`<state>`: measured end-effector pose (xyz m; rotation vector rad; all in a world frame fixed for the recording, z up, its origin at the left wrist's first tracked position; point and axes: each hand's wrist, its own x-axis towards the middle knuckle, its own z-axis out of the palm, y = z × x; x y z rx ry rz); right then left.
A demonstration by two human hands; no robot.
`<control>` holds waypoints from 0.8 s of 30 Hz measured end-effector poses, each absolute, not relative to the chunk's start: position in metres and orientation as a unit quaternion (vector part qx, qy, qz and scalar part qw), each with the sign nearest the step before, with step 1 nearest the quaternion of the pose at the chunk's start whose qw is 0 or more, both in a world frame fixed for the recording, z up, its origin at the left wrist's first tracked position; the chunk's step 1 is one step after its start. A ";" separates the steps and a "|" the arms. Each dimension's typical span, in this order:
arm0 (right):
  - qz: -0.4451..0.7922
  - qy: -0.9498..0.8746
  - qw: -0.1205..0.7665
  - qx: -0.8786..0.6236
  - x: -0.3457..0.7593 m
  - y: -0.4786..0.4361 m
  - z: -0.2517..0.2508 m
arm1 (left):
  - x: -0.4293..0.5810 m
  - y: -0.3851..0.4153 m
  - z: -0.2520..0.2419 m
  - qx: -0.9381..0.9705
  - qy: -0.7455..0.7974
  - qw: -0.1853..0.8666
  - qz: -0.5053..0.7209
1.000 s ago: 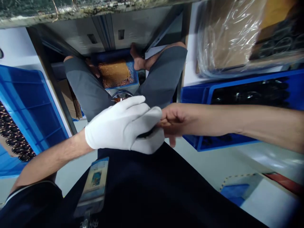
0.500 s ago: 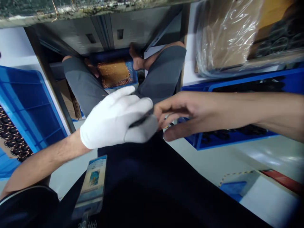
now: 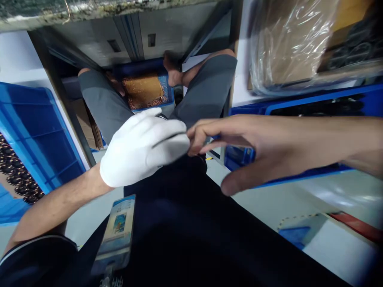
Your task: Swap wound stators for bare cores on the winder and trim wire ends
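Observation:
My left hand (image 3: 143, 149), in a white glove, is over my lap with its fingers and thumb pressed together. A small dark, shiny-edged piece (image 3: 162, 116) shows beside the gloved fingers; most of it is hidden, so its kind is unclear. From the right reaches my bare right hand (image 3: 239, 139), its fingertips against the tips of the gloved fingers. Its thumb stands well apart from the fingers, and no object is visible in it. A badge (image 3: 116, 227) hangs at the front of my dark shirt.
A blue bin (image 3: 38, 131) is at left, near many dark, copper-tinged parts (image 3: 18, 171). Between my feet lies a tray with copper scraps and cardboard (image 3: 143, 89). At right are a plastic-wrapped carton (image 3: 293, 44) and a blue crate (image 3: 317, 97). A worn bench edge (image 3: 119, 14) crosses the top.
My right thumb has swung away from the fingers, opening that hand wider. The gap between the gloved thumb and fingers has narrowed, and the dark thing seen in it no longer shows there.

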<state>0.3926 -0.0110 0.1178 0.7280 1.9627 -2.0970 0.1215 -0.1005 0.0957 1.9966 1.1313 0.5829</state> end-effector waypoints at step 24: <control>-0.463 0.843 -0.080 0.261 0.375 -0.005 0.143 | 0.115 -0.136 0.106 0.567 0.524 0.524 0.358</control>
